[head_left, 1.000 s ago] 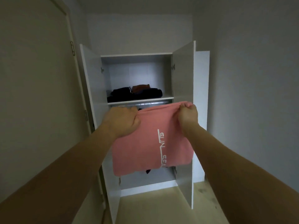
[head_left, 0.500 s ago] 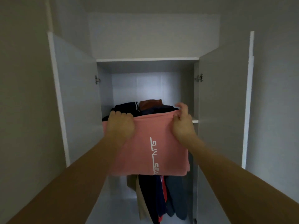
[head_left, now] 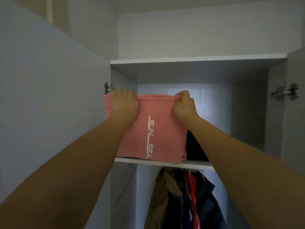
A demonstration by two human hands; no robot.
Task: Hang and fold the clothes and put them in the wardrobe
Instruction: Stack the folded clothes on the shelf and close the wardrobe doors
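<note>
A folded pink garment (head_left: 158, 129) with white lettering is held up inside the upper compartment of the white wardrobe, its lower edge at the front of the shelf (head_left: 194, 165). My left hand (head_left: 124, 103) grips its top left corner and my right hand (head_left: 184, 105) grips its top right corner. Behind the pink garment, dark folded clothes (head_left: 194, 147) lie on the shelf, mostly hidden.
Below the shelf hang several clothes (head_left: 186, 199) in tan, navy and red. The left door (head_left: 49, 104) and right door (head_left: 295, 113) stand open on both sides, with metal hinges (head_left: 107, 88) near my left hand. The wardrobe's top panel (head_left: 198, 57) is close above.
I have come closer to the wardrobe and both hands have lifted the pink garment up and forward, from in front of the shelf to inside the upper compartment.
</note>
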